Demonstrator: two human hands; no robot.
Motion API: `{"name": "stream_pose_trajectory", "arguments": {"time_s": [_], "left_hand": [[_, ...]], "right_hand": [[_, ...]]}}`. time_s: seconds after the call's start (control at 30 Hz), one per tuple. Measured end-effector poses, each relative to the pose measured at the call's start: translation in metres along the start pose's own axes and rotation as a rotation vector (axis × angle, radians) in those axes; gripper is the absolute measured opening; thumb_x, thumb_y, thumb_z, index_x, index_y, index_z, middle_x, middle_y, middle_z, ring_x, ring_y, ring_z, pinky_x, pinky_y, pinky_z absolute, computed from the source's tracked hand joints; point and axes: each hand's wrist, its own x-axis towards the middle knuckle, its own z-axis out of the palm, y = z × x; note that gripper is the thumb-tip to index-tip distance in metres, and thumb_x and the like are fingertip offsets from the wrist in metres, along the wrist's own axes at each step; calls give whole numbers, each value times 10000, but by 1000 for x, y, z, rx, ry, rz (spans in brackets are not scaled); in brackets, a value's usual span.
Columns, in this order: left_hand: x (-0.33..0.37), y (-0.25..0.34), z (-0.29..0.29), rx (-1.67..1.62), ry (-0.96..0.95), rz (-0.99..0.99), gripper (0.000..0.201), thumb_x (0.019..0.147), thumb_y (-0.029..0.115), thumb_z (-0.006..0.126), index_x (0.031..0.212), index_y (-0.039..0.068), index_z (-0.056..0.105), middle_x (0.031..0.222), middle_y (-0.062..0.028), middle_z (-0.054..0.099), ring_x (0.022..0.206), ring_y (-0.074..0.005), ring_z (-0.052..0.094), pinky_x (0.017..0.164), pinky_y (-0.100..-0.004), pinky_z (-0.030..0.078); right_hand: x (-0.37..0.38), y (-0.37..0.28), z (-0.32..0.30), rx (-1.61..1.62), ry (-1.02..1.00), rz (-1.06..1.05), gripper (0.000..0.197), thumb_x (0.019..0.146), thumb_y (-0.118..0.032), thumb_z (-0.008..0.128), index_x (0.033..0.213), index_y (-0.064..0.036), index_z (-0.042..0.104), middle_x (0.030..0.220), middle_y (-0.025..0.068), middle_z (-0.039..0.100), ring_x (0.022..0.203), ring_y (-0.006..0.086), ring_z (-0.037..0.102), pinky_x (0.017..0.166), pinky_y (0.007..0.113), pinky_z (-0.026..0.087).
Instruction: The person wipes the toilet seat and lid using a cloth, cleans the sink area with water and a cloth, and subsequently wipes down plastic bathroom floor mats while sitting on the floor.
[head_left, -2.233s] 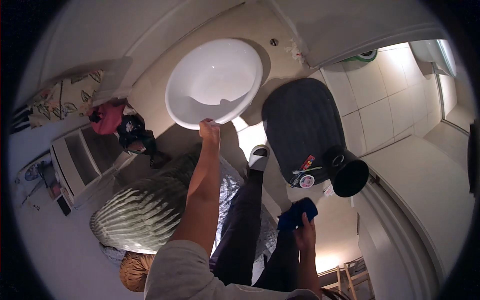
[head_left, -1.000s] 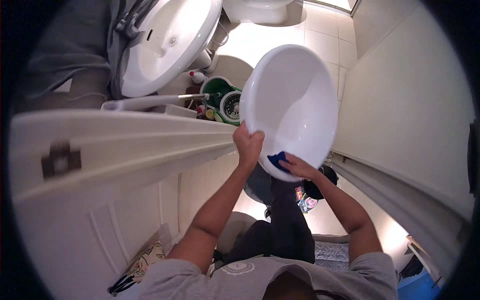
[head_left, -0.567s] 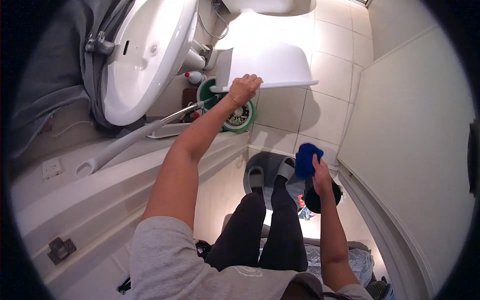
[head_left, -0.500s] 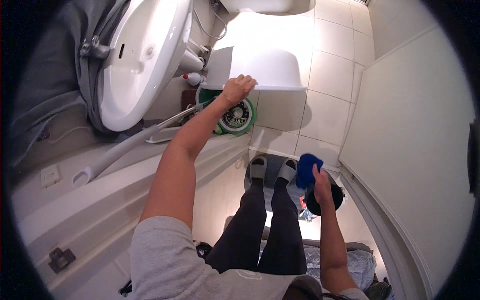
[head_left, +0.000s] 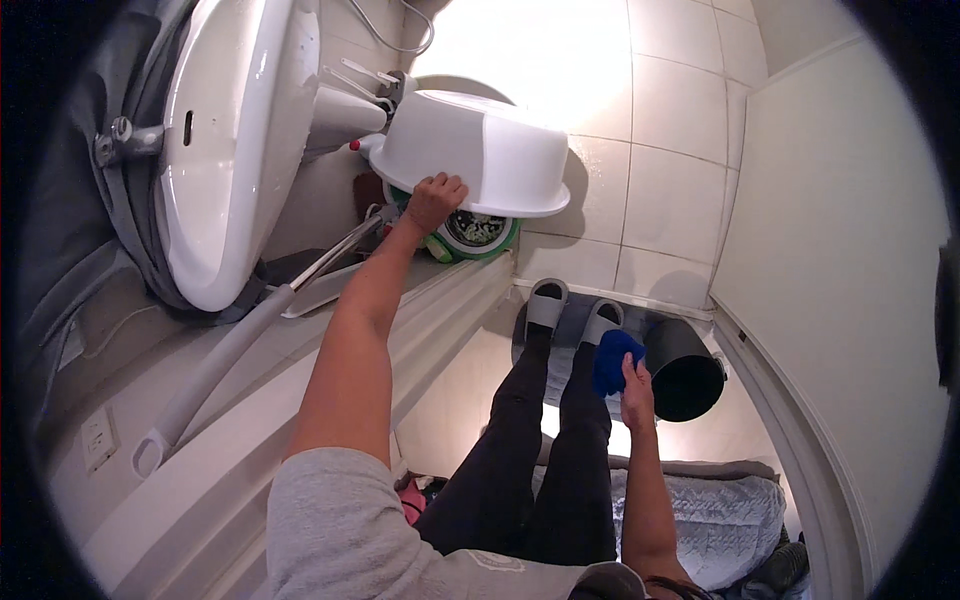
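Note:
My left hand (head_left: 437, 200) is closed on the rim of a large white plastic basin (head_left: 520, 160), which is tipped with its outer wall and underside showing. The basin leans over a green-rimmed mop bucket (head_left: 508, 243) and partly hides it. Along my left forearm lies a mop with a grey handle (head_left: 220, 370), its head end out of sight near the bucket. My right hand (head_left: 637, 392) is closed around a bunched blue cloth (head_left: 615, 362), held low in front of my legs. Just beyond that hand, a black bin (head_left: 688, 372) is on the floor.
A white sink (head_left: 230, 130) juts out at the left, with a red-capped bottle (head_left: 362, 146) near its pedestal. Pale tiles (head_left: 675, 190) cover the bathroom floor. A white door (head_left: 840, 220) is at the right. My slippered feet stand on a grey mat (head_left: 520, 330) by the raised sill.
My left hand has moved left and slightly nearer, and the basin has shifted left and tilted to show more underside. My right hand, still with the cloth, is a little nearer, apart from the bin.

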Motion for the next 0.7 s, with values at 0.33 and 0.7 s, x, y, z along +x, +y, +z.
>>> {"name": "stream_pose_trajectory", "arguments": {"time_s": [0.33,0.7], "left_hand": [[-73,-25,17,-73,-217,-49,91,694,132,514,778,98,524,787,-49,527,764,-208,560,646,-316,486],[-104,-51,16,51,-491,-157,148,705,95,510,848,59,527,859,-87,521,858,-223,530,731,-321,467]], "right_hand": [[10,7,14,85,65,4,410,887,-330,493,1111,14,504,1035,12,534,949,102,454,872,235,320],[13,2,34,191,121,-14,309,895,-268,488,1081,-26,533,1028,5,569,916,77,519,832,230,393]]}}
